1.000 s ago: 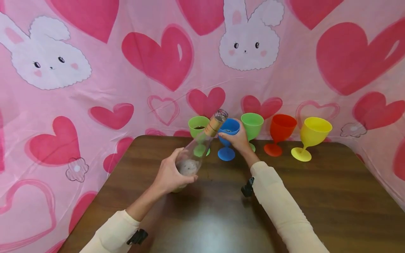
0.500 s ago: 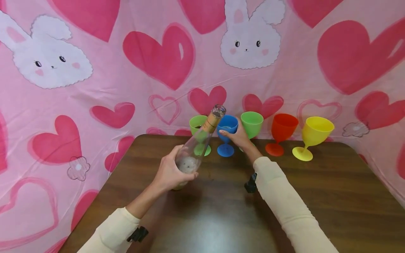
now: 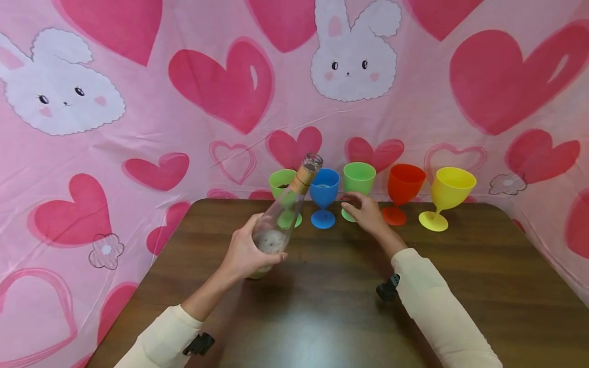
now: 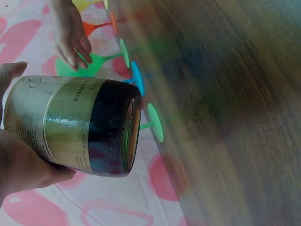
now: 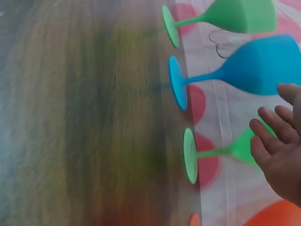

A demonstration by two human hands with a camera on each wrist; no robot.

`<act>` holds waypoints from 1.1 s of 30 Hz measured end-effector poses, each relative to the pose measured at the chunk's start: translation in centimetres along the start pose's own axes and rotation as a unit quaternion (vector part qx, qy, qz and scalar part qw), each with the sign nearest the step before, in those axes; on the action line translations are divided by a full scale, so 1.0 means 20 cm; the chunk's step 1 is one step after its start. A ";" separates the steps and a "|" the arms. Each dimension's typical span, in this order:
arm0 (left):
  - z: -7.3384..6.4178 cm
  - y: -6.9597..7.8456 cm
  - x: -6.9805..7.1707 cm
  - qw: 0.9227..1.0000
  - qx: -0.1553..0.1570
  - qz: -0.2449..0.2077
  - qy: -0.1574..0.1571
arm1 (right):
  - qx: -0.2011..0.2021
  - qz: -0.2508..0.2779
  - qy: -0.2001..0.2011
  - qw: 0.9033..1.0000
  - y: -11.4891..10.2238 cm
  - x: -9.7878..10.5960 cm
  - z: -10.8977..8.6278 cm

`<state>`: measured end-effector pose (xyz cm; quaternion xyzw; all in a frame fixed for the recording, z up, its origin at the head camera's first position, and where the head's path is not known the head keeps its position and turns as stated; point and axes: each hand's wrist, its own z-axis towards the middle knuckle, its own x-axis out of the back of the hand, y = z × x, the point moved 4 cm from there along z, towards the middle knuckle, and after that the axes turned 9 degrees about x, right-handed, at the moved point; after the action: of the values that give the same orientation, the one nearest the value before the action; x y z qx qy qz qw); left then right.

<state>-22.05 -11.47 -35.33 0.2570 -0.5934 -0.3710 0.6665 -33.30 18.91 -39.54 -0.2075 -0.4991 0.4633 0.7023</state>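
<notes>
In the head view my left hand (image 3: pixel 244 253) grips a clear glass wine bottle (image 3: pixel 281 220), tilted with its neck up and to the right. The left wrist view shows its label (image 4: pixel 66 122) and dark liquid (image 4: pixel 110 127) at the base end. My right hand (image 3: pixel 366 214) holds nothing; its fingers are loosely bent in front of a green goblet (image 3: pixel 359 176), and I cannot tell whether they touch it. Just left of that hand stands a blue goblet (image 3: pixel 324 188) with some liquid inside. Another green goblet (image 3: pixel 278 180), containing dark liquid, is partly hidden by the bottle.
Farther right along the table's back edge stand a red goblet (image 3: pixel 406 184) and a yellow goblet (image 3: pixel 453 189). A pink cloth (image 3: pixel 221 102) with hearts and rabbits hangs close behind the goblets. The brown wooden table (image 3: pixel 313 306) stretches toward the viewer.
My right hand has let go of the blue goblet and moved right, in front of the middle green goblet. The blue goblet stands on the table. My left hand still holds the tilted bottle.
</notes>
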 end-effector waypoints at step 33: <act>-0.01 -0.05 0.01 1.000 0.018 -0.008 -0.022 | -0.096 0.089 0.179 0.975 0.13 0.12 0.21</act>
<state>-22.09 -12.15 -35.98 0.2652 -0.6127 -0.3712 0.6454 -37.99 21.46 -38.51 -0.3967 -0.3865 0.4290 0.7135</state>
